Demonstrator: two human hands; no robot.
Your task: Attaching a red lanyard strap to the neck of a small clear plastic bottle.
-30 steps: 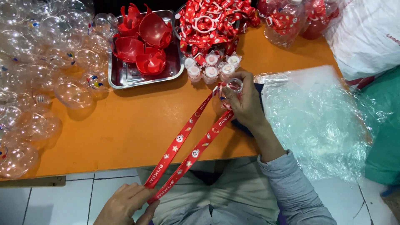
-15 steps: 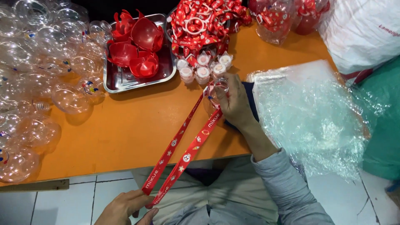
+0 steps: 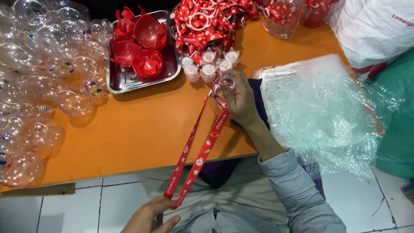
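Right hand (image 3: 241, 101) pinches clear capsule (image 3: 225, 88) with red lanyard (image 3: 198, 153) top, over orange table (image 3: 129, 133); left hand (image 3: 148, 218) fingers closed on lanyard's bottom end, strap taut.

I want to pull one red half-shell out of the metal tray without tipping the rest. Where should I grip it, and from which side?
Probably the front red half-shell in the metal tray: pinch its raised rim from above, on the near side. It lies open side up, its rim exposed, while the other shells crowd it from behind and the left.
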